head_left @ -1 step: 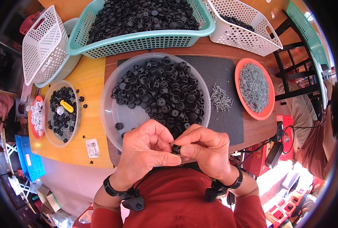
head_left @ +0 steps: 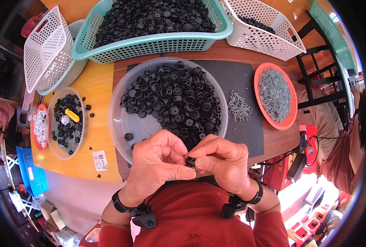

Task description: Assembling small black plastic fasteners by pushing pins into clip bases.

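Observation:
Above my lap, at the near rim of a round clear tub, both hands meet at one small black plastic part. My right hand pinches it between thumb and forefinger. From the other side my left hand closes its fingertips on the same part, its thumb stretched below. Whether a screw is between the fingers is hidden. Many similar black round caps fill most of the tub, heaped toward its far and right sides. Right of the tub lies a loose pile of silver screws on a dark mat.
An orange dish of screws stands at the right. Behind the tub is a teal basket of black parts, with white baskets either side. At left, a clear tray holds black pieces and a yellow tool, beside small white parts.

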Demonstrator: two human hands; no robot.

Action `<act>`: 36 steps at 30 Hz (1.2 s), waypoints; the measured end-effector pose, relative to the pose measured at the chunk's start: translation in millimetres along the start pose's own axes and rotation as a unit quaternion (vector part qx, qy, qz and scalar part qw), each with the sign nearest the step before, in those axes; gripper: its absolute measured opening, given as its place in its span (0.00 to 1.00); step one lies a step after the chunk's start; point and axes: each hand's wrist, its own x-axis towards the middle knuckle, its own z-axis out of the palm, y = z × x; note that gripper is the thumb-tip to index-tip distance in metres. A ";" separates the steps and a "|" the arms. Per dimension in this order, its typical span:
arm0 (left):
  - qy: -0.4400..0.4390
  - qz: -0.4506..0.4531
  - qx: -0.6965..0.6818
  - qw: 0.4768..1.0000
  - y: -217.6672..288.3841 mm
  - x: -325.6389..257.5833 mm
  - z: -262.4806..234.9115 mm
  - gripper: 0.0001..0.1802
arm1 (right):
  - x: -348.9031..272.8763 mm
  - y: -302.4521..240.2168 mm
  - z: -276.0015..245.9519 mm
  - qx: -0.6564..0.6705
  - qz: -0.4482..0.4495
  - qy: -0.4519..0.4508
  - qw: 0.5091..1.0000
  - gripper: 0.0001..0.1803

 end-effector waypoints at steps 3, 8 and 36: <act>0.000 0.026 0.003 1.000 -4.6 -1.7 -0.5 0.19 | 0.5 0.0 1.0 -0.035 -0.006 -0.002 0.999 0.09; 0.023 0.136 -0.026 0.990 -12.5 -2.8 0.6 0.19 | 0.4 -2.7 2.2 -0.103 -0.072 -0.013 0.992 0.09; 0.067 0.383 0.297 0.872 -32.6 4.8 8.4 0.23 | -6.7 -1.0 5.5 -0.112 -0.102 0.039 0.988 0.09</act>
